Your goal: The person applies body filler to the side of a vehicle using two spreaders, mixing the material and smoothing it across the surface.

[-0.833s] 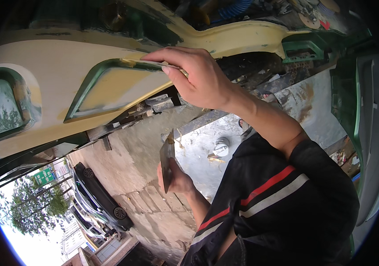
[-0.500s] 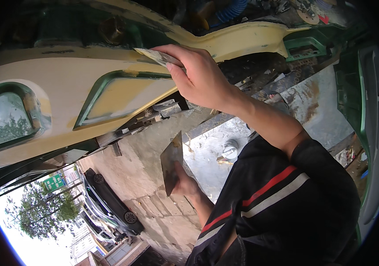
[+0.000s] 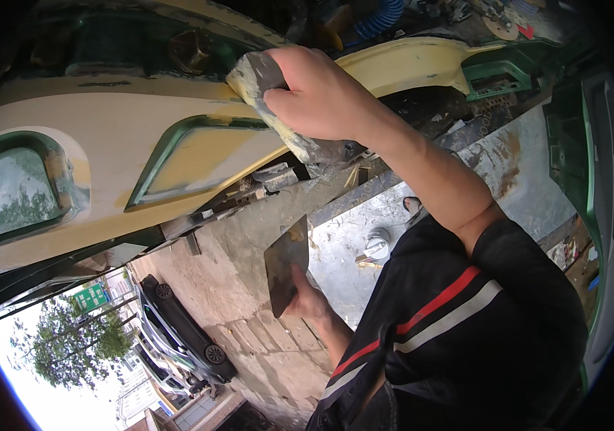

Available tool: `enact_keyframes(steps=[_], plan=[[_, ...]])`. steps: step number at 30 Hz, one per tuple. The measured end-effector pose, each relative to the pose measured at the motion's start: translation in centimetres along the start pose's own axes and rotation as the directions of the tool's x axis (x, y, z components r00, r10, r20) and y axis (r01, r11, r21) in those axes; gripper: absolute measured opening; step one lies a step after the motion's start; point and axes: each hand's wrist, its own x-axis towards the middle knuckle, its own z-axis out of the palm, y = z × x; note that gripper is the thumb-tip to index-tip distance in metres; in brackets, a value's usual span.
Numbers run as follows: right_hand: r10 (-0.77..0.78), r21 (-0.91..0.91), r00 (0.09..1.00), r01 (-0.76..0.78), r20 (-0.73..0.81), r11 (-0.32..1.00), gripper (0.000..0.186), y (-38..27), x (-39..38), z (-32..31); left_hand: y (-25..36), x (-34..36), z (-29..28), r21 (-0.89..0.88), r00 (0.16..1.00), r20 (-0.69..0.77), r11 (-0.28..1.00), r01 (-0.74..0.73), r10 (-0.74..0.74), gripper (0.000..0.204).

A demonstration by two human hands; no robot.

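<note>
Long cream, yellow and green body panel (image 3: 120,118) filling the space above and left of the right hand, its green-edged openings lying left of that hand. Dark car (image 3: 188,330) standing outdoors, well beyond the left hand on its left side. Pale sheet (image 3: 346,223) lying on the ground, right of the left hand and below the right. Right hand (image 3: 314,90) closing firmly around a smeared spreader (image 3: 253,90), thumb pressing near the upper part, fingers wrapping out of sight behind; this grip is probably keeping the broad blade stiff and its long edge free. Spreader lying close to the panel in view; cannot tell whether the two are touching. Left hand (image 3: 309,298) pinching a dark plate (image 3: 287,258) by its lower right side, hand partly closed, thumb lying over the face, fingers supporting from behind; likely leaving most of the face uncovered and the plate steady, apart from the right hand's work. Plate sitting below the spreader, well apart from it. Tin (image 3: 377,246) standing on the pale sheet, right of the left hand; its top is showing light grey, but cannot tell whether that is a lid or contents. Cream-yellow paste (image 3: 247,77) coating part of the spreader's face; a brownish stain marking the plate near its upper corner.
</note>
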Motion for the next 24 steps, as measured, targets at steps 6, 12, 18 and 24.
enact_keyframes(steps=[6, 12, 18, 24], plan=[[0.086, 0.022, 0.992, -0.089, 0.09, 0.996, 0.022, -1.1, 0.6, 0.1, -0.6, 0.1, -0.4, -0.033, 0.999, 0.012, 0.999, 0.043, -0.043, 0.046], [0.047, 0.005, 0.999, -0.047, 0.016, 0.999, 0.021, -1.5, 0.4, 0.5, -0.1, -0.1, -0.2, -0.033, 0.997, 0.038, 0.997, 0.071, -0.07, 0.048], [-0.085, 0.101, 0.996, 0.084, 0.009, 0.991, 0.024, -2.9, -0.7, 0.5, 0.6, -0.3, 0.1, 0.009, 0.998, 0.003, 0.998, 0.065, -0.065, 0.045], [-0.21, 0.175, 0.967, 0.234, -0.148, 0.956, 0.031, -1.2, -1.4, -1.2, 1.1, -0.3, 1.0, -0.005, 0.995, 0.0, 0.995, 0.097, -0.097, 0.045]])
